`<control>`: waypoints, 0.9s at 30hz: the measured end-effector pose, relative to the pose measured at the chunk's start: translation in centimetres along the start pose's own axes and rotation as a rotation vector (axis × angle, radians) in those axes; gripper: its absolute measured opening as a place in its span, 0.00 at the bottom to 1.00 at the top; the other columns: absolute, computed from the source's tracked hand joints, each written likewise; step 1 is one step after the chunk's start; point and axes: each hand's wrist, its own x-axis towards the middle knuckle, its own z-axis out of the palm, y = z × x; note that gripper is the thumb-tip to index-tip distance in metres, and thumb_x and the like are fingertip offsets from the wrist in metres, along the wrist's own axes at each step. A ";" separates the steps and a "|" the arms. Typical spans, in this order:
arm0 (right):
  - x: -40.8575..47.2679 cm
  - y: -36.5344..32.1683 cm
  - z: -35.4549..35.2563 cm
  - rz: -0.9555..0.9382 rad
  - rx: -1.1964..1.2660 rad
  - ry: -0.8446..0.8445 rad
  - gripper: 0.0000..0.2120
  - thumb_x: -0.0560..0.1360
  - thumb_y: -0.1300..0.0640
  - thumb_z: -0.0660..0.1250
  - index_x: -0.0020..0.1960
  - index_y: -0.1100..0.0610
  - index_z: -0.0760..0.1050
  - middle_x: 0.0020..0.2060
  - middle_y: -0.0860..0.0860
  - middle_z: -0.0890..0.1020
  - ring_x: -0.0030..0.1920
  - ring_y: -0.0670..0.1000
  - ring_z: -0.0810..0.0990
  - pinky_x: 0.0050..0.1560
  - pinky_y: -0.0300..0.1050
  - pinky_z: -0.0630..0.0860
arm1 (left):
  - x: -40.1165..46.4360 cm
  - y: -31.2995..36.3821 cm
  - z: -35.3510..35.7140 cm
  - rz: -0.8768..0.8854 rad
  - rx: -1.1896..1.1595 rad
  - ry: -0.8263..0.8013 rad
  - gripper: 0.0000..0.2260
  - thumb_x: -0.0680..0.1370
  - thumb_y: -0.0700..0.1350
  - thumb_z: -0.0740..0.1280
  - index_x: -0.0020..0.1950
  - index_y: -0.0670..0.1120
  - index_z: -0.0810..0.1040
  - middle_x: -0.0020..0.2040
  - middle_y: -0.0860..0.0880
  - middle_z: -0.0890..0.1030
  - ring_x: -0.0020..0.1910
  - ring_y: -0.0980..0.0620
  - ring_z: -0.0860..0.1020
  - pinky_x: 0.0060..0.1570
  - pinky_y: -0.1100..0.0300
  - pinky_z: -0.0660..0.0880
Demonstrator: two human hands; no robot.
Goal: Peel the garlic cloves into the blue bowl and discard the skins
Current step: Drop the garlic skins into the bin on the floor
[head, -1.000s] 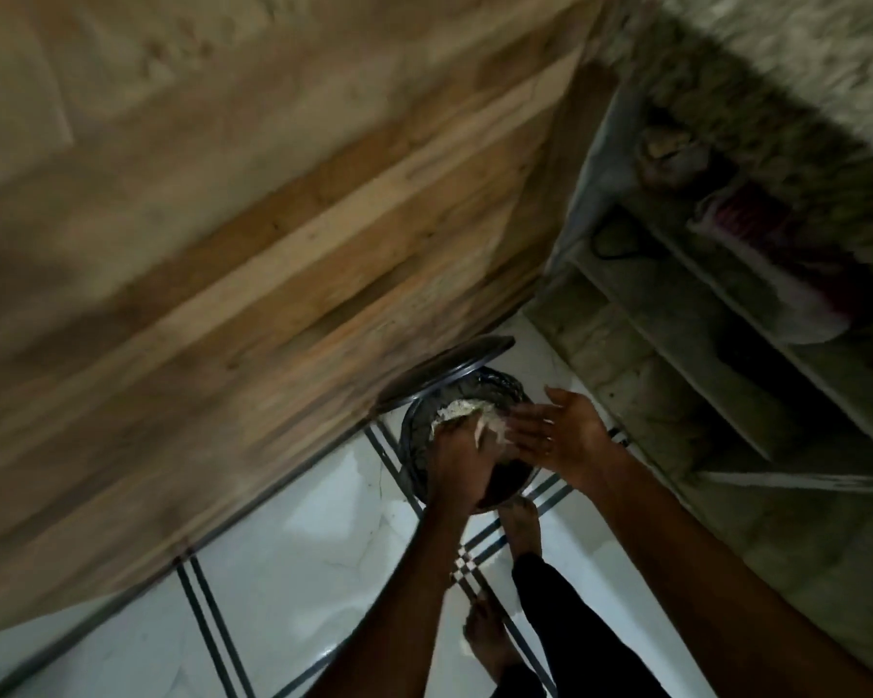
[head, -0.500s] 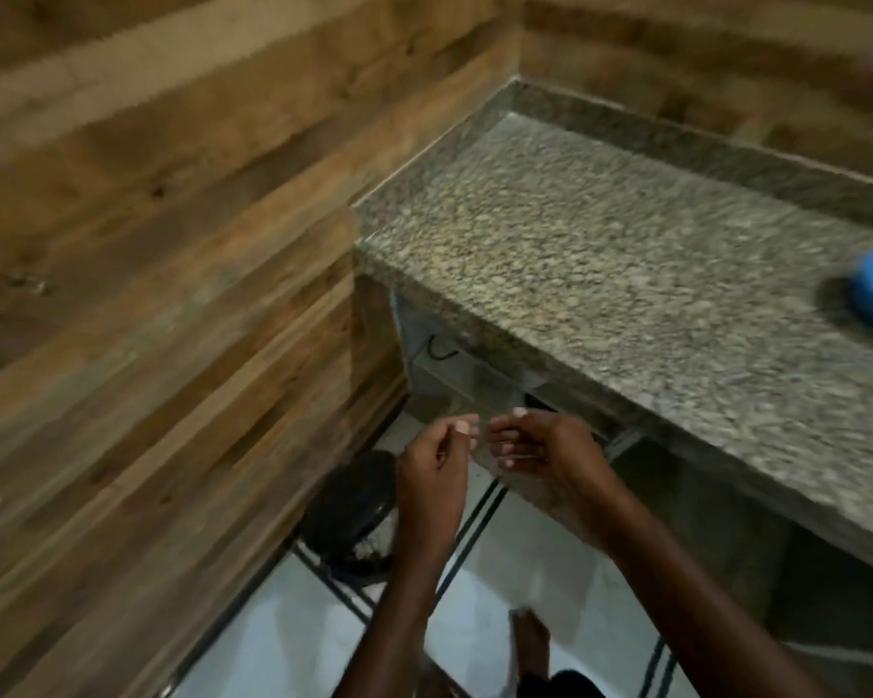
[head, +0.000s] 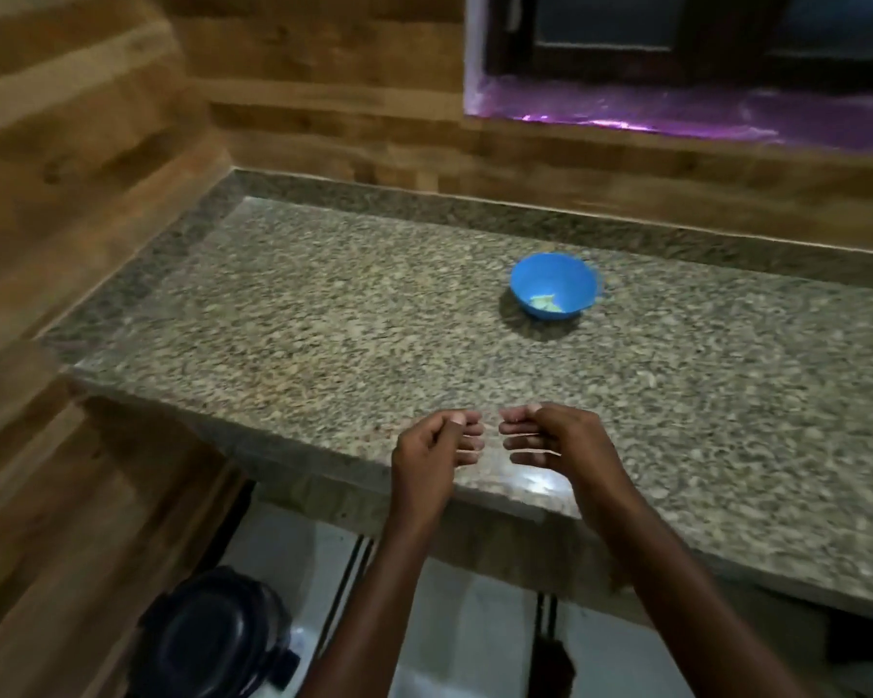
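I see the bowl [head: 554,284], blue and upright, standing on the counter [head: 323,314] toward its back edge, right of centre, well apart from both hands. Pale cloves [head: 543,303] lie at the bottom of it; I cannot count them. Nearer to me, both hands hover over the front edge of the counter, facing each other with their fingertips close but not touching. The left hand [head: 432,458] has its fingers curled inward, the thumb laid against the forefinger; I see nothing between them, though the blur leaves a small scrap possible. The right hand [head: 563,443] likewise has its fingers curled, knuckles up, with the thumb tip pressed to the fingers and no visible object in it. Both forearms enter from the lower edge of the view. The counter is speckled granite with a raised lip along the back and left sides. Below it on the left, a dark round bin [head: 213,642] with its lid on stands on the white floor [head: 475,622], beside the wood-panelled wall [head: 71,193]. Above the counter's back edge, a window sill [head: 676,115] glows purple under a dark frame.
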 end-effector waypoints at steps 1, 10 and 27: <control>0.9 -0.2 -2.2 0.004 0.013 0.022 0.14 0.82 0.60 0.60 0.49 0.66 0.82 0.45 0.62 0.86 0.43 0.58 0.84 0.49 0.52 0.82 | 0.8 -0.3 2.4 -0.026 -0.014 -0.009 0.11 0.83 0.39 0.62 0.50 0.39 0.84 0.40 0.41 0.85 0.37 0.49 0.82 0.38 0.61 0.79; 8.8 0.4 -16.3 0.096 -0.023 0.268 0.08 0.76 0.67 0.63 0.46 0.68 0.82 0.39 0.64 0.83 0.37 0.58 0.80 0.36 0.44 0.77 | 8.5 -4.3 16.0 -0.197 0.020 -0.096 0.10 0.83 0.38 0.63 0.46 0.41 0.83 0.36 0.45 0.83 0.33 0.49 0.79 0.34 0.60 0.77; 22.9 1.6 -19.9 -0.107 -0.830 0.542 0.03 0.71 0.59 0.70 0.41 0.53 0.76 0.31 0.49 0.78 0.38 0.55 0.80 0.37 0.42 0.66 | 17.8 -11.4 17.4 0.347 1.286 -0.362 0.27 0.81 0.49 0.65 0.79 0.49 0.62 0.81 0.47 0.58 0.78 0.45 0.57 0.73 0.46 0.57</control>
